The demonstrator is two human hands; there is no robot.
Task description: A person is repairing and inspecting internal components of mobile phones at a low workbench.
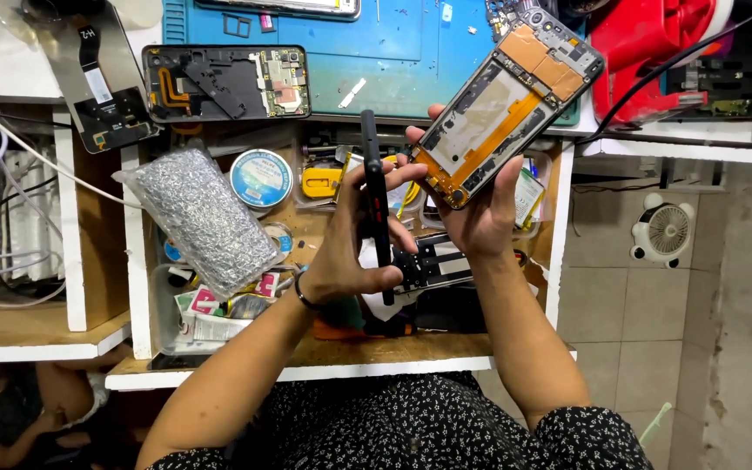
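The right hand (480, 218) grips the open phone (508, 104) only at its bottom; the left hand (350, 252) pinches a thin black panel (376, 200). Either could slip and fall.

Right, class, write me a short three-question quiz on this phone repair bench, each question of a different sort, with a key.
1. True or false: the right hand holds an opened smartphone frame with orange flex cables.
2. Multiple choice: the left hand grips
A) a round blue-lidded tin
B) a thin black phone panel seen edge-on
C) a small white fan
3. Fill in: the silvery bubble-wrap pouch lies to the ______ of the left hand in the picture.

Key: 1 true; 2 B; 3 left. The other opened black phone with its circuit board showing lies untouched on the blue work mat.
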